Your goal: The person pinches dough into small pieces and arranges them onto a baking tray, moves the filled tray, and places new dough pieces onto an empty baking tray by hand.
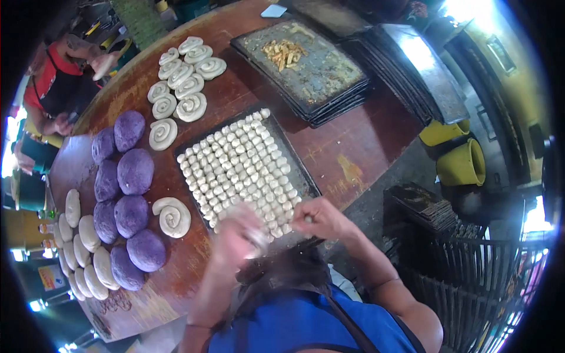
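A dark tray holds rows of small pale dough balls. Over its near edge, my left hand is smeared by motion, with a whitish dough-like lump at its fingers; their grip is unclear. At the tray's near right corner, my right hand is closed in a pinch on a small pale dough piece. Just left of the tray lies a large coiled dough.
Purple dough mounds, oblong pale loaves and more coils cover the left. Stacked trays stand at the back. A co-worker is at upper left. Yellow containers and a metal rack flank the table's right.
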Action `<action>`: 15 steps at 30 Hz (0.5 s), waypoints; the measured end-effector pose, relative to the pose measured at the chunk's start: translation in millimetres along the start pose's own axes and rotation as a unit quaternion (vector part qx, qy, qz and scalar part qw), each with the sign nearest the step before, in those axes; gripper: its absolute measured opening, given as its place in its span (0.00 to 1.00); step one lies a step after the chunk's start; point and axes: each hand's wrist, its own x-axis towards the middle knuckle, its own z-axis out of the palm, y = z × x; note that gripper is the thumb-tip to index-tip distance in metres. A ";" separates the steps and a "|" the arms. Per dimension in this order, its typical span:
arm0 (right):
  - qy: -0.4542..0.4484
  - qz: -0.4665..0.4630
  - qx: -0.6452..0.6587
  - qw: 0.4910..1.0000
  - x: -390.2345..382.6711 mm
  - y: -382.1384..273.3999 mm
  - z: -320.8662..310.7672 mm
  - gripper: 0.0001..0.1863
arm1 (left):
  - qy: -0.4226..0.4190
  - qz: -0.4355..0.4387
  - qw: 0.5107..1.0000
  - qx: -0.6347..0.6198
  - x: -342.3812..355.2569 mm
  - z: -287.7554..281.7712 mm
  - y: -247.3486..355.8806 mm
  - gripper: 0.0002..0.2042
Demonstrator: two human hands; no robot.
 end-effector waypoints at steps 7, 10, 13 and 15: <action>0.244 -0.111 -0.248 0.931 60.1 101.0 -18.7 0.02 | 0.108 -0.009 0.992 -0.069 3.5 20.2 -14.2 0.11; 0.222 0.002 -0.253 0.942 63.2 106.9 -12.9 0.15 | 0.185 0.083 0.954 -0.219 18.2 -10.2 -35.2 0.10; 0.224 0.044 -0.296 0.928 51.1 48.0 -6.8 0.15 | 0.325 0.063 0.911 -0.247 26.0 -15.7 -31.5 0.10; 0.221 -0.015 -0.225 0.949 22.4 -11.6 19.1 0.18 | 0.274 0.208 0.934 0.094 7.8 -7.5 -30.7 0.13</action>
